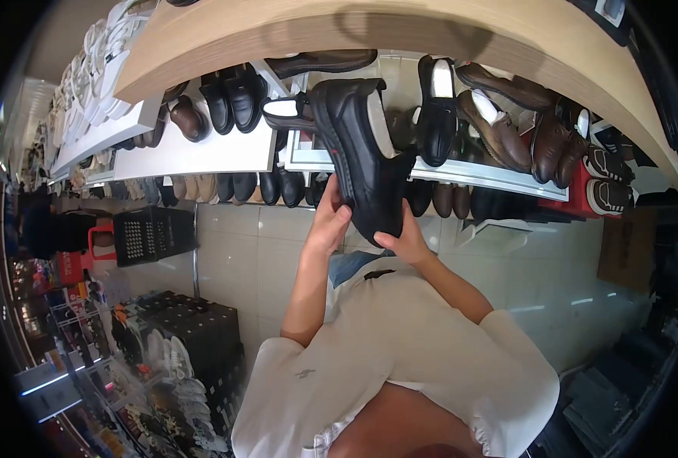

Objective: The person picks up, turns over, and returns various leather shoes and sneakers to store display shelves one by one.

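Note:
A black leather shoe (350,141) is held up in front of me, its pale lining showing near the top and its rounded end pointing down towards my body. My left hand (327,221) grips its left side, thumb lying along the sole edge. On the lower right, my right hand (407,240) is closed around the rounded end with the thumb on the leather. More black leather (396,179) shows on the right side; whether it belongs to a second shoe I cannot tell. Most fingers of both hands are hidden behind the black leather.
A curved wooden shelf (339,38) spans the top. Beneath it, a metal-edged shelf (484,175) carries black loafers (436,114) and brown shoes (499,133). White shoes (95,65) stand at upper left. A black basket (156,235) and stacked dark boxes (194,320) lie left; a cardboard box (627,248) stands right.

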Action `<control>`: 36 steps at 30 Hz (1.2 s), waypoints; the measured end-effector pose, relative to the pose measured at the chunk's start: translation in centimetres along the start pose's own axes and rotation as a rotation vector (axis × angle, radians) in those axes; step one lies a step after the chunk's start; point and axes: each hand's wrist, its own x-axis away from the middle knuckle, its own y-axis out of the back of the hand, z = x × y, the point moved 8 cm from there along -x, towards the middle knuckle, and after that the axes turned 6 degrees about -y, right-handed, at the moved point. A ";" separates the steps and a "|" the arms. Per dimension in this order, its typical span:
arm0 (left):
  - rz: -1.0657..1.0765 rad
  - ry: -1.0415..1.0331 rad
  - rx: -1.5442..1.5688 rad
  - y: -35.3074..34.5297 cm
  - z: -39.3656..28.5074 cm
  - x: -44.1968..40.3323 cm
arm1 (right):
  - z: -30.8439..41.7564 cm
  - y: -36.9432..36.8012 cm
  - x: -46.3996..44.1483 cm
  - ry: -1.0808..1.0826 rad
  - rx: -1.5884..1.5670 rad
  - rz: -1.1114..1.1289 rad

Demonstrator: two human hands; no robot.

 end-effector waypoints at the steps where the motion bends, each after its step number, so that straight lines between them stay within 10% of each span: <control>1: 0.038 0.062 0.112 0.0 0.0 0.1 | 1.1 -0.7 0.8 -0.109 0.095 0.091; 10: -0.002 -0.027 0.454 1.3 1.4 1.9 | 4.6 -1.5 0.6 -0.019 0.170 0.102; 20: 0.106 -0.192 0.140 -2.4 -2.7 1.3 | 3.9 -1.0 0.7 0.130 0.215 0.128; 24: -0.165 0.006 0.241 1.6 -0.7 2.2 | 3.2 -2.3 0.9 0.083 0.320 0.205; 30: -0.186 0.074 -0.036 -0.1 -1.3 1.4 | 3.9 -0.6 -2.4 0.250 -0.239 0.027; 36: -0.197 0.077 -0.152 -1.2 -1.1 1.0 | 4.2 -0.7 -4.5 -0.185 -0.358 -0.073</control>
